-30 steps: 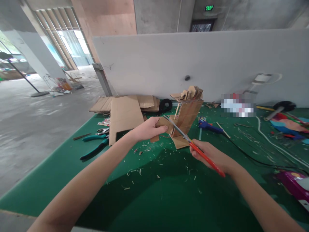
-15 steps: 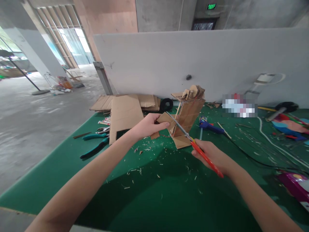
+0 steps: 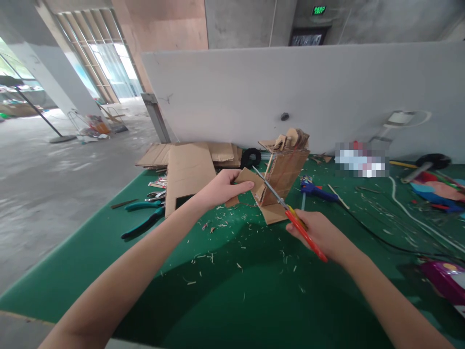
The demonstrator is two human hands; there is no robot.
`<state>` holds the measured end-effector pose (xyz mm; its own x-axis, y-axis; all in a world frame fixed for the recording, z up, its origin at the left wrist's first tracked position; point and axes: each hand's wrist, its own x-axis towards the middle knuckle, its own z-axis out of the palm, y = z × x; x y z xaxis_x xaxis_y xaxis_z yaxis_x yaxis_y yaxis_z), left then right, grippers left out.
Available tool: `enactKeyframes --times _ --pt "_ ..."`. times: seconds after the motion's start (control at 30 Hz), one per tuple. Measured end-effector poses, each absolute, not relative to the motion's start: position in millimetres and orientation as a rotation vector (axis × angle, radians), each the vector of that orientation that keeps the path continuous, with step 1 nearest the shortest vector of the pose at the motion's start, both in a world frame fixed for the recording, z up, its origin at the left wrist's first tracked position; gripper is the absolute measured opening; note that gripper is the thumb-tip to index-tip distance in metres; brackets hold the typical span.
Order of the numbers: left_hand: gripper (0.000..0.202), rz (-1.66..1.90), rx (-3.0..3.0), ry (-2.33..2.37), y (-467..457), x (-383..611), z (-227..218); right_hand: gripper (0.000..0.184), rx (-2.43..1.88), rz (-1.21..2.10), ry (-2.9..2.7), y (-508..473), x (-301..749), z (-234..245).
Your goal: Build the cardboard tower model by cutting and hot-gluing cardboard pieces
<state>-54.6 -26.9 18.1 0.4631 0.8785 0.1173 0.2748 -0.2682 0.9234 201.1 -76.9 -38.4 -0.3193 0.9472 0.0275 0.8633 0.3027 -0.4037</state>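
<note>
My left hand [image 3: 228,186] pinches a small flat piece of cardboard [image 3: 248,177] between thumb and fingers, above the green table. Red-handled scissors [image 3: 307,235] are gripped in my right hand [image 3: 317,230], their metal blades pointing up and left at the right edge of the piece. Whether the blades touch it I cannot tell. Just behind the scissors stands an upright cardboard structure [image 3: 288,174] with cut cardboard parts on top and a flat cardboard base.
Teal-handled pliers [image 3: 143,228] and stacked cardboard sheets [image 3: 191,169] lie to the left. A black tape roll [image 3: 250,157] sits at the back. On the right are a blue glue gun [image 3: 317,191] with a cord and a magenta object [image 3: 445,281]. Scraps litter the green table [image 3: 225,291].
The scissors' red handle has swung slightly down and left, and my right hand has shifted a little left with it. My left hand keeps its hold on the cardboard piece.
</note>
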Motion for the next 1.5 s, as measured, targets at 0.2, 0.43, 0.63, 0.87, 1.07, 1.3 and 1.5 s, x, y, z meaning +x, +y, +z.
enactKeyframes --times 0.2,0.43,0.63,0.87,1.07,1.3,1.5 --pt "0.022 0.838 1.919 1.112 -27.3 -67.2 32.8 0.033 -1.591 0.598 -2.329 -78.2 202.5 -42.3" --pt "0.047 1.103 1.959 1.116 -31.7 -78.4 49.5 0.035 -1.621 0.517 -2.311 -79.1 201.8 -42.3" --pt "0.047 1.015 2.003 1.016 -29.5 -73.4 44.1 0.041 -1.743 0.301 -2.332 -84.8 185.8 -37.5" --pt "0.026 0.909 1.978 1.052 -23.1 -68.5 36.2 0.047 -1.811 0.002 -2.495 -93.3 149.4 -50.6" --pt "0.021 0.881 1.949 1.077 -22.3 -63.3 29.7 0.028 -1.626 0.389 -2.503 -87.4 122.8 -43.2" --pt "0.031 0.857 1.866 1.185 -20.1 -57.1 20.7 0.036 -1.262 0.259 -2.305 -84.3 99.4 -21.0" --pt "0.027 0.888 1.987 1.141 -30.1 -34.0 -0.9 0.054 -1.234 0.825 -1.88 -80.6 135.6 -17.5"
